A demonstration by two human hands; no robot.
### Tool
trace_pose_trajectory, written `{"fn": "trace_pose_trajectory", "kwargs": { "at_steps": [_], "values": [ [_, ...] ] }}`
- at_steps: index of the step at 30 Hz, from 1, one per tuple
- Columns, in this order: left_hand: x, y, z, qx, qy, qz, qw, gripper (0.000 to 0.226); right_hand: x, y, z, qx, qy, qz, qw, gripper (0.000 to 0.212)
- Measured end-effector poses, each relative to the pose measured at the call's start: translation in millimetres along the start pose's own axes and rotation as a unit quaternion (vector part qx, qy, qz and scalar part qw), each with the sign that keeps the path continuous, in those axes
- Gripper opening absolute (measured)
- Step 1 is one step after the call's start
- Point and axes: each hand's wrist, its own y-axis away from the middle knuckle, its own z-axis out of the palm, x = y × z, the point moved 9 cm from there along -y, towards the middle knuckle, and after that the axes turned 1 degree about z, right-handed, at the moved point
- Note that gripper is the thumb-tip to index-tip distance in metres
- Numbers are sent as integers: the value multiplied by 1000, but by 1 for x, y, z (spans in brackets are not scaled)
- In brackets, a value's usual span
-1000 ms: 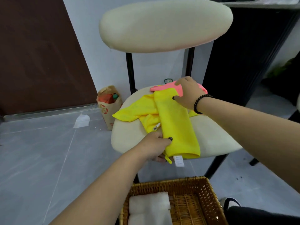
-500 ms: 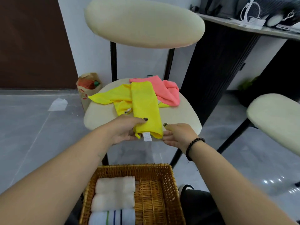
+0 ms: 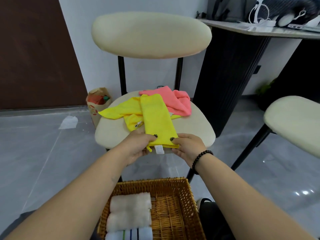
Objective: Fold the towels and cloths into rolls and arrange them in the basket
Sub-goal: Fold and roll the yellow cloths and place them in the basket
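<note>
A cream padded chair (image 3: 195, 125) faces the viewer, its seat serving as a work surface at a height both hands can reach. Below it, nearest the viewer, sits a wicker basket (image 3: 174, 210) with three rolled towels (image 3: 129, 216) packed side by side along its left side, which leaves the right side free, probably for the rolls not yet made.

On the seat, a yellow cloth (image 3: 156, 119) lies folded into a long narrow strip running away from the viewer, a shape that suits rolling from the near end. A second yellow cloth (image 3: 121, 110) lies crumpled beneath it to the left, and a pink cloth (image 3: 174, 103) is bunched at the back right (both seemingly waiting their turn).

The left hand (image 3: 138, 147) and right hand (image 3: 187, 147), the right wrist wearing a dark bead bracelet, each pinch a near corner of the strip at the seat's front edge, thumbs on top. The fingers underneath are hidden, so how firmly they clamp is unclear. A small white label (image 3: 159, 149) hangs from that edge.
</note>
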Motion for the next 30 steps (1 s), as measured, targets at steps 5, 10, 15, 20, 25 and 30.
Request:
{"fn": "trace_pose_trajectory", "kwargs": {
  "at_steps": [5, 10, 15, 20, 25, 30],
  "values": [
    [3, 15, -33, 67, -148, 64, 985, 46, -23, 16, -1, 29, 215, -154, 964, 27],
    [22, 27, -33, 54, -242, 237, 939, 31, -45, 28, 17, 28, 366, -291, 883, 26],
    [29, 35, -19, -13, -368, 352, 861, 34, -47, 22, 24, 0, 400, -299, 866, 16],
    [13, 25, -9, -75, -495, 423, 755, 49, -34, 19, 36, -70, 534, -300, 788, 23],
    [8, 21, -10, -55, -546, 445, 708, 56, -19, 14, 42, -94, 605, -327, 720, 30],
    [13, 28, -5, -20, -531, 481, 698, 27, -18, 13, 41, -68, 596, -376, 707, 14]
  ]
}}
